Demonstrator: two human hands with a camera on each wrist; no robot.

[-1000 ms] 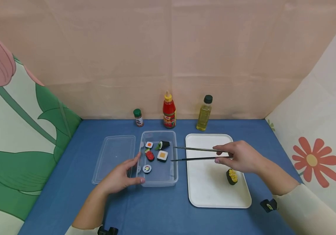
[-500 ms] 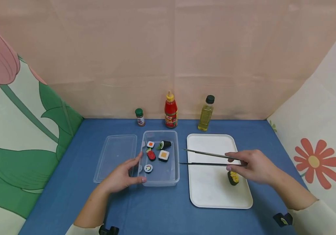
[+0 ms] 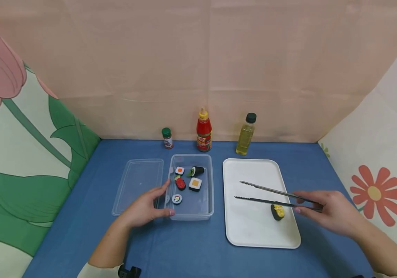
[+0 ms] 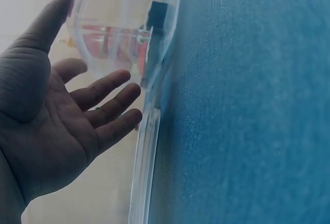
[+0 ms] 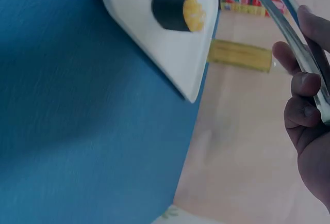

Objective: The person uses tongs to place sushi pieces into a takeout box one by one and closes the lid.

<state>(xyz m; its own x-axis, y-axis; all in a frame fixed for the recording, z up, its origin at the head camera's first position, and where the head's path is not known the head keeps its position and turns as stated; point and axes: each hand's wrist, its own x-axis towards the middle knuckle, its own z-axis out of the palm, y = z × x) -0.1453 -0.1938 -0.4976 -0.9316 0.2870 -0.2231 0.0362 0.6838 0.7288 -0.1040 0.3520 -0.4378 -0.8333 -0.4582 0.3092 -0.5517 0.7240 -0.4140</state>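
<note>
My left hand [image 3: 146, 208] rests against the left side of a clear plastic container [image 3: 193, 215], its fingers fairly straight. In the left wrist view the left palm [image 4: 62, 126] shows, with nothing gripped. Several sushi pieces lie in the container, among them a yellow-centred square one [image 3: 195, 184], a red-topped one [image 3: 180, 183] and a black cone-shaped roll [image 3: 197, 171]. My right hand [image 3: 337, 212] holds metal tongs [image 3: 267, 189], arms apart with nothing between their tips. They hover over a white tray [image 3: 243, 231], where a corn-topped sushi piece [image 3: 277, 212] sits below the tongs.
A clear lid [image 3: 137, 185] lies left of the container. Along the back stand a green-capped spice jar [image 3: 167, 138], a red sauce bottle [image 3: 204, 133] and an oil bottle [image 3: 246, 135]. Fabric walls surround the blue table [image 3: 184, 251].
The right hand has drawn the tongs rightward and toward the person, from beside the container to above the tray. The left hand stays at the container. The view has shifted slightly.
</note>
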